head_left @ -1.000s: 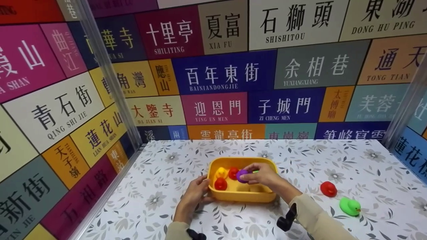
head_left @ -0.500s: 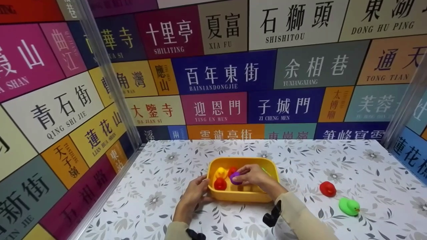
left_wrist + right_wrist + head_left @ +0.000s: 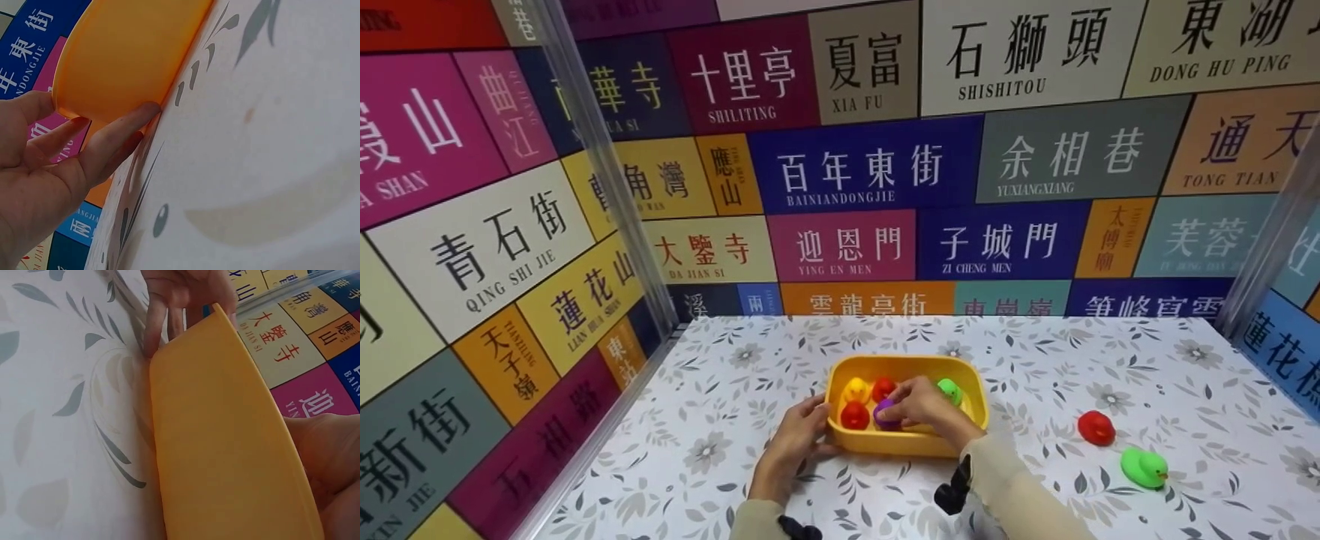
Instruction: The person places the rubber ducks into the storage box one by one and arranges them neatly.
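A yellow plastic tray (image 3: 907,444) stands on the table. My right hand (image 3: 924,407) reaches over its front wall and pinches a purple toy duck (image 3: 885,416) low inside, beside a red duck (image 3: 854,415). Another red duck (image 3: 883,388) and a yellow duck (image 3: 856,390) sit behind them; a green duck (image 3: 949,391) is on the right. With fairly straight fingers, my left hand (image 3: 795,436) touches the tray's left end. The left wrist view has those fingers spread along the tray (image 3: 124,50). In the right wrist view the tray wall (image 3: 219,422) hides the right fingertips.
On the table right of the tray lie a red duck (image 3: 1096,427) and a green duck (image 3: 1144,468). A floral cloth (image 3: 712,375) covers the table. Panels with printed place names (image 3: 840,244) rise behind and to the left.
My right hand has moved left and down inside the tray with the purple duck, bringing it beside the front red duck. The green duck in the tray is now uncovered. My left hand stays put.
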A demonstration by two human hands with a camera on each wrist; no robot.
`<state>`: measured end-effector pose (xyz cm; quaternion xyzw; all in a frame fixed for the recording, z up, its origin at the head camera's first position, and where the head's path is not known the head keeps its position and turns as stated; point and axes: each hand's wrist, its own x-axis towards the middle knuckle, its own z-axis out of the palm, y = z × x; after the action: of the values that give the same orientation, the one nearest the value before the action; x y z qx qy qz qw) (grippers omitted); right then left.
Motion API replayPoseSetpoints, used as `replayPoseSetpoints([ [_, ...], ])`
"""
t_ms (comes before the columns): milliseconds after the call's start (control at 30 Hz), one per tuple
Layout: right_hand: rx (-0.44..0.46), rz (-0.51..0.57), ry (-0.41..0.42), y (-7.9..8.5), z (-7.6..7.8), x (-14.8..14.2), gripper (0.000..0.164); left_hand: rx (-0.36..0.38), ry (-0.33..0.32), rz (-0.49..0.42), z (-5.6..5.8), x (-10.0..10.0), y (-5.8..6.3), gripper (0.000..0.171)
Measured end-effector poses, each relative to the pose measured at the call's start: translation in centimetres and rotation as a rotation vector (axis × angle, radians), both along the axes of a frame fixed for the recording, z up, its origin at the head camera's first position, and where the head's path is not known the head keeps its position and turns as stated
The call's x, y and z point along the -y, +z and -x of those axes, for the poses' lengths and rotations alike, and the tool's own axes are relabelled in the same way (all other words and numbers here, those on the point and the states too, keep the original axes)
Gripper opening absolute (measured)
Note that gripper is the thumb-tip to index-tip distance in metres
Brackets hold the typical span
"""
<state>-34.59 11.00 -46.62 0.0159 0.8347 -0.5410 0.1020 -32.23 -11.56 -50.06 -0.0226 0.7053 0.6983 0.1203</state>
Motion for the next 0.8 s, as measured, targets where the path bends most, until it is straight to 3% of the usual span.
replayPoseSetpoints([
  [300,-0.082,-0.131,-0.029,-0.2,-0.1,0.8,0.025,-0.016,-0.011,-0.014,0.0,-0.2,0.2,0.052],
  [533,-0.084,-0.140,-0.024,0.2,-0.3,0.6,0.025,-0.017,-0.013,-0.040,0.1,-0.4,0.1,0.052],
  [800,-0.061,-0.129,-0.002,2.0,-0.7,-0.9,0.034,0.013,0.003,-0.023,0.1,-0.2,-0.1,0.053],
])
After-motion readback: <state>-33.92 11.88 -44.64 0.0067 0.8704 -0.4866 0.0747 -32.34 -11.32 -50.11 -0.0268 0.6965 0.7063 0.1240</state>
